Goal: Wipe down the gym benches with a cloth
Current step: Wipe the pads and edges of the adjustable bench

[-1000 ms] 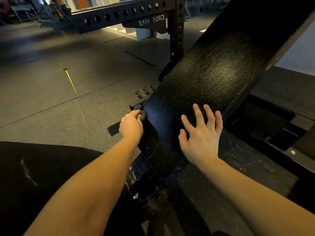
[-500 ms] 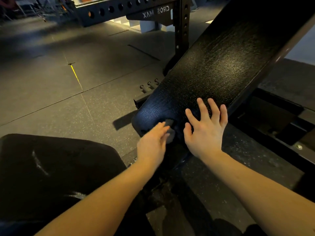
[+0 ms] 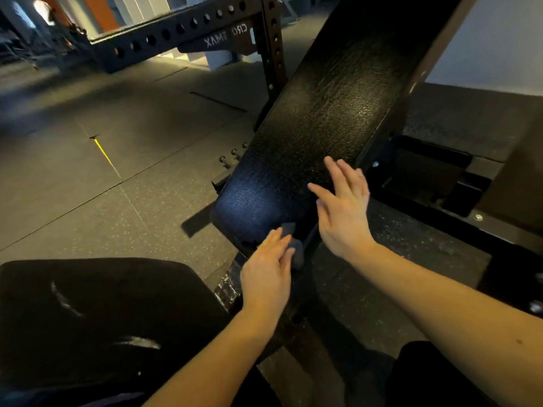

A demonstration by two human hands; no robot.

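Grey cloth sits under the fingertips of the left hand, pressed by near-straight fingers against the lower end of the backrest pad. The pad's long axis rises away toward upper right. Right hand: fingers spread and relaxed, at the pad's right edge.

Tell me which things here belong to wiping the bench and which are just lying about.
For the job: cloth under the left hand; backrest; seat; right hand by the backrest.
Just about: rack; floor.
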